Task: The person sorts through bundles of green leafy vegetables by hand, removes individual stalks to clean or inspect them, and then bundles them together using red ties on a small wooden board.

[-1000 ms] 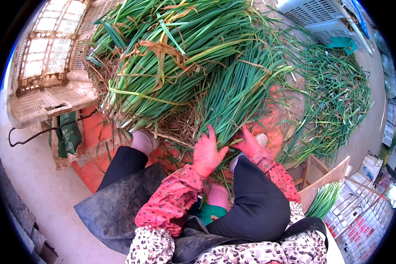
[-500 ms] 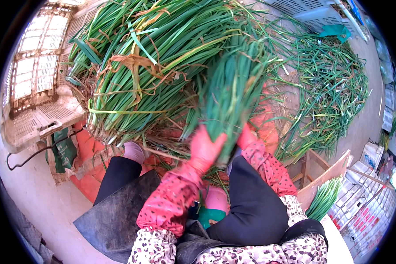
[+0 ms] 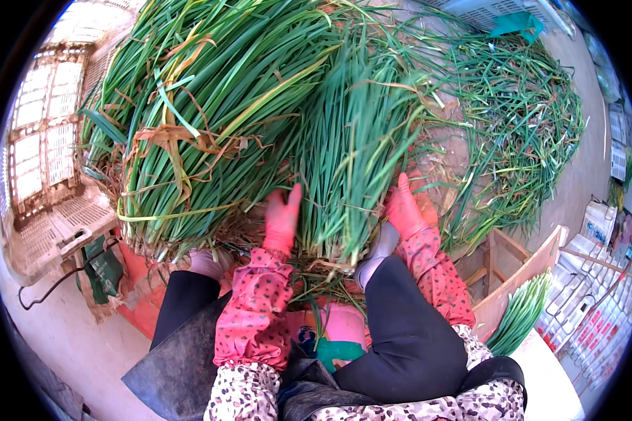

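Observation:
A loose bundle of garlic chives [image 3: 344, 161] lies between my two red-gloved hands, root ends toward me and leaves pointing away. My left hand [image 3: 281, 219] stands at the bundle's left side, fingers up and thumb apart, gripping nothing. On the other side, my right hand [image 3: 406, 208] has its fingers stretched out beside the lower stems; whether it touches them I cannot tell. A much bigger heap of garlic chives [image 3: 211, 140] with dry brown leaves lies left of the bundle, close to my left hand.
A dirty plastic crate [image 3: 60, 217] stands at the left. Trimmed leaves [image 3: 519, 133] are piled at the right. Near my right knee is a wooden frame [image 3: 519, 266], with a neat chive bunch [image 3: 523, 312] beside it. A grey crate [image 3: 463, 10] sits at the far edge.
My hands have moved apart and let go of the bundle, which now lies more spread out between them. The view has shifted slightly.

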`<state>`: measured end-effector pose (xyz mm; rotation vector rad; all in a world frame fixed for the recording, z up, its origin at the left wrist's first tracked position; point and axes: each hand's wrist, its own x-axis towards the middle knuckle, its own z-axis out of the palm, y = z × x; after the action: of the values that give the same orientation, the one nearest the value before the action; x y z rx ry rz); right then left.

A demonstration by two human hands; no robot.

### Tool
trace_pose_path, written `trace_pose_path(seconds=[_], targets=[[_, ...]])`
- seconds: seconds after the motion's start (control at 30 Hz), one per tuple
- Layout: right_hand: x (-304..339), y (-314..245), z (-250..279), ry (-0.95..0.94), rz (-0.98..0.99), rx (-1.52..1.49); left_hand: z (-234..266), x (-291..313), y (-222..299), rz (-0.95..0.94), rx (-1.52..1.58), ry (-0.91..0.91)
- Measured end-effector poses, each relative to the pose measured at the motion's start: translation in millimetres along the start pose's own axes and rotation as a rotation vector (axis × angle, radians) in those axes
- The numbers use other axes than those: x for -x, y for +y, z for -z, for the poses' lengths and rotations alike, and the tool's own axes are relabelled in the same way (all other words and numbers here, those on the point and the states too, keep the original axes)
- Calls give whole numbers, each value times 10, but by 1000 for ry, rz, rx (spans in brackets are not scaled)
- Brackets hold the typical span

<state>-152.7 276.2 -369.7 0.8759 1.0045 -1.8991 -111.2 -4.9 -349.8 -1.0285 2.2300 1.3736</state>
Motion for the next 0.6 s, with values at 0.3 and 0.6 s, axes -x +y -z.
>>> trace_pose_path(seconds=[0.3, 0.6], targets=[[-7, 1, -754, 144, 127, -40, -417, 608, 750, -221, -10, -403], [9, -662, -735, -57, 158, 276, -484, 1368, 1510, -637, -125, -89]])
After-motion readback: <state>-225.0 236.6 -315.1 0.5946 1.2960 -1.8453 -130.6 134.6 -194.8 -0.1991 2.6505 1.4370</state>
